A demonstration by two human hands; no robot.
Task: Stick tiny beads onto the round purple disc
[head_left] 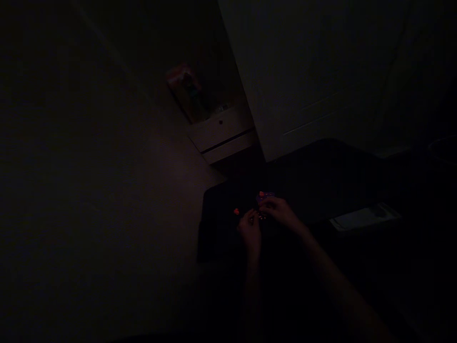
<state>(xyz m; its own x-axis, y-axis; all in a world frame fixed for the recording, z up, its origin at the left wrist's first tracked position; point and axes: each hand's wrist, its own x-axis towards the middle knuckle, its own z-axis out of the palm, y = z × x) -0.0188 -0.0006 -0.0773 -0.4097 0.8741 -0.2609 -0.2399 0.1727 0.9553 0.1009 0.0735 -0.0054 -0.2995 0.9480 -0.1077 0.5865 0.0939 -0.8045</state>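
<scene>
Darkness Hides the Fine Detail

The bright bits (262, 216) between the left hand (249, 227) and right hand (281, 210) are too small to identify; any grip is unreadable. Fingers partly cover a purplish item (269, 195), possibly flat. The right forearm (330, 267) leaves the bottom edge; the left forearm (253, 271) fades into black.

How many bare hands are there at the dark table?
2: the left hand, near a small orange-red piece, and the right hand, by a small purple item. Others could be hidden in the dark.

dark tabletop (310, 176): matt | drawer unit (210, 136): smooth | wall (107, 200): matt
</scene>
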